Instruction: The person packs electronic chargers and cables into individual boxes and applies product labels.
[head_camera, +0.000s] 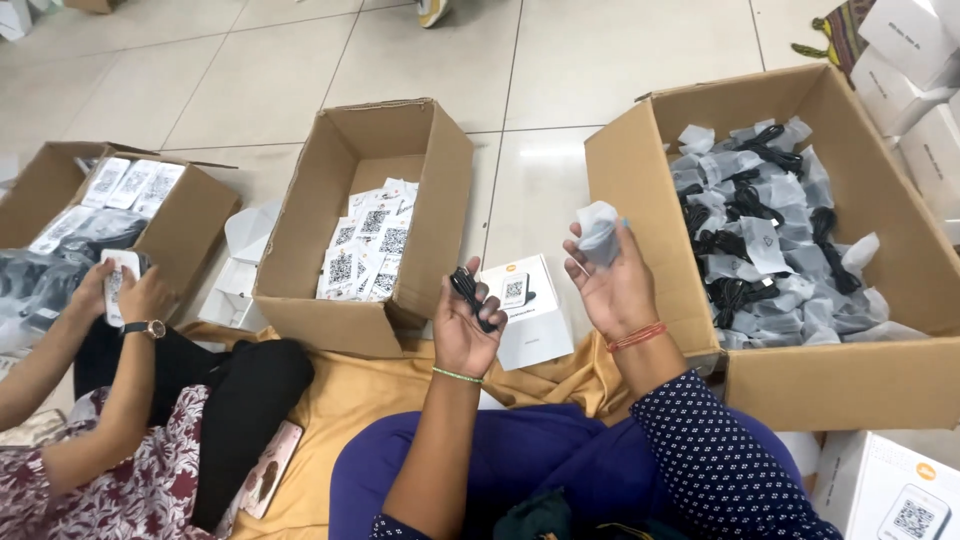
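We hold a cable and its little bag.

Our left hand (465, 325) is closed round a coiled black cable (468, 292). Our right hand (612, 285) pinches an empty clear bag (598, 232). At three o'clock the big cardboard box (660, 170) is full of bagged cables, so lots are left. A small white box (535, 320) sits on the floor between our hands.

Left hand (462, 325) around a coiled black cable (470, 295), right hand (612, 285) pinching a clear plastic bag (598, 230), white box (525, 305) between them.
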